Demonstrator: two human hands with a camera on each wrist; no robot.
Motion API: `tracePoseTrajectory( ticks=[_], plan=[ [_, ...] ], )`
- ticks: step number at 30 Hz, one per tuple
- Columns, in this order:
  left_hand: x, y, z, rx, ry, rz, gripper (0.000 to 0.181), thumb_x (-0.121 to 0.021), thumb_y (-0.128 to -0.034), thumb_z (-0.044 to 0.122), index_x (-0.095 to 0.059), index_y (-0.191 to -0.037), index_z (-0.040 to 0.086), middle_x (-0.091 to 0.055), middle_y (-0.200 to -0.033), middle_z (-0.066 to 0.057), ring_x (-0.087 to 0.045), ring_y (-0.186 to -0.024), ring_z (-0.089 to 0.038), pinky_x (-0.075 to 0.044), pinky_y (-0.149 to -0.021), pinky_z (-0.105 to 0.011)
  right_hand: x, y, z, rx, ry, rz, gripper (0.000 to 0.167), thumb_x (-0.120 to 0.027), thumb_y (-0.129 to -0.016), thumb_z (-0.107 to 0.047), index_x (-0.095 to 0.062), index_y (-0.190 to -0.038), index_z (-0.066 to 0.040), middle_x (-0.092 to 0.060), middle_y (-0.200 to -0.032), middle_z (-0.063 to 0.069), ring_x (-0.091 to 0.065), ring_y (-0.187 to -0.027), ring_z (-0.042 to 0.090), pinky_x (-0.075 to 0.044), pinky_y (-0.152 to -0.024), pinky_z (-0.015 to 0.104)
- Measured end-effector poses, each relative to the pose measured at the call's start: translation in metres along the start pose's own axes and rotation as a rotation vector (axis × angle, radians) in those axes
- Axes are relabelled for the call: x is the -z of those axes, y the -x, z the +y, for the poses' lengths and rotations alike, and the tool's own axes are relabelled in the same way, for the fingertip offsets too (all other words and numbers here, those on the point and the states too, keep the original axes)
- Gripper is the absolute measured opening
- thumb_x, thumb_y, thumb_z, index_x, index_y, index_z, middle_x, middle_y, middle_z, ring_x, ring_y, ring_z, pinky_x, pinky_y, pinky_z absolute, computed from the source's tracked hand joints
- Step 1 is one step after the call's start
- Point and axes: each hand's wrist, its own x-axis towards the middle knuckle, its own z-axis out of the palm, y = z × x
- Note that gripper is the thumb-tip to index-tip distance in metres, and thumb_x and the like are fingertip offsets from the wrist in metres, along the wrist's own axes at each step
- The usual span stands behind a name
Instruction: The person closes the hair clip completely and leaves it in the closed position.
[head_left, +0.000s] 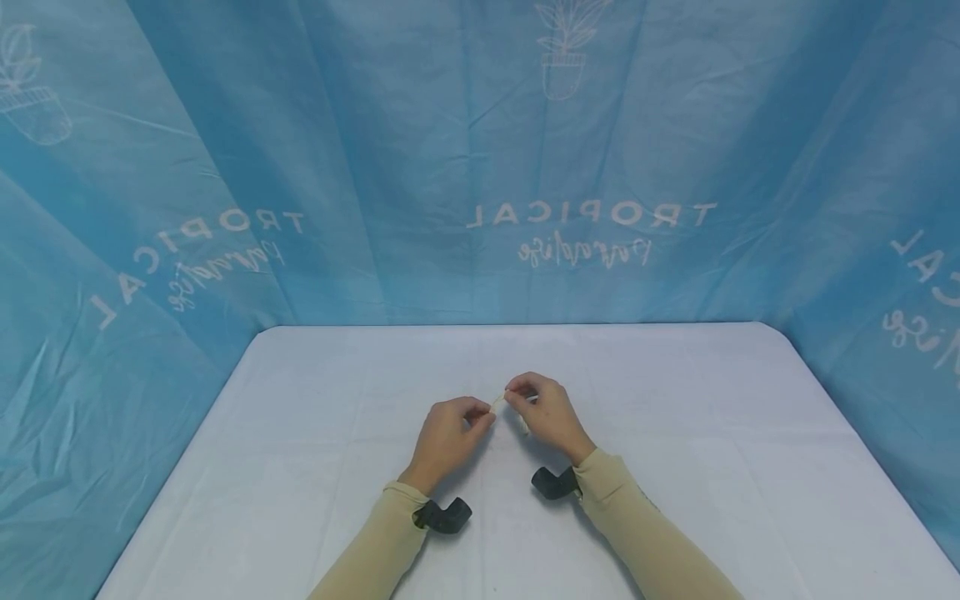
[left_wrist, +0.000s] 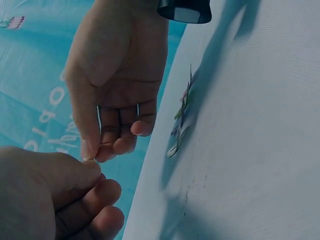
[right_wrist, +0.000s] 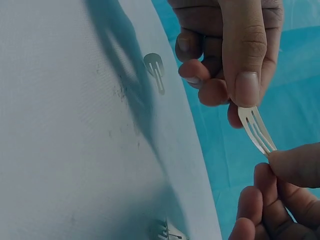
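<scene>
A cream, slotted snap hair clip (right_wrist: 256,131) spans the gap between the two hands. My left hand (head_left: 448,437) pinches its wider end between thumb and fingers. At the narrow end, my right hand (head_left: 551,414) grips it with thumb and fingertips. Both hands are raised over the white table, and in the left wrist view the clip is mostly hidden by fingers. Another pale clip (right_wrist: 155,70) lies flat on the cloth. Several coloured clips (left_wrist: 182,112) show edge-on beside the right hand's shadow in the left wrist view.
The white-covered table (head_left: 360,367) has rounded far corners. Blue printed curtains (head_left: 420,167) hang behind it and along both sides. Each wrist carries a black camera mount (head_left: 444,517) that juts inward. At the bottom of the right wrist view, more clips (right_wrist: 172,234) lie partly cut off.
</scene>
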Motion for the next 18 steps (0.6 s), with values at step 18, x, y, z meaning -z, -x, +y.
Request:
tracePoseTrajectory(
  ticks=[18],
  plan=[
    [-0.0029, 0.0014, 0.0041, -0.019, -0.045, -0.029, 0.011, -0.075, -0.0912, 0.019, -0.077, -0.095, 0.009, -0.07, -0.079, 0.005, -0.058, -0.07, -0.006, -0.049, -0.067, -0.026, -0.0006, 0.0012, -0.0037, -0.044, -0.069, 0.027, 0.008, -0.07, -0.092, -0.007, -0.07, -0.1, -0.005, -0.068, -0.086, 0.003, -0.059, -0.077, 0.016, -0.047, -0.074, 0.036]
  ],
)
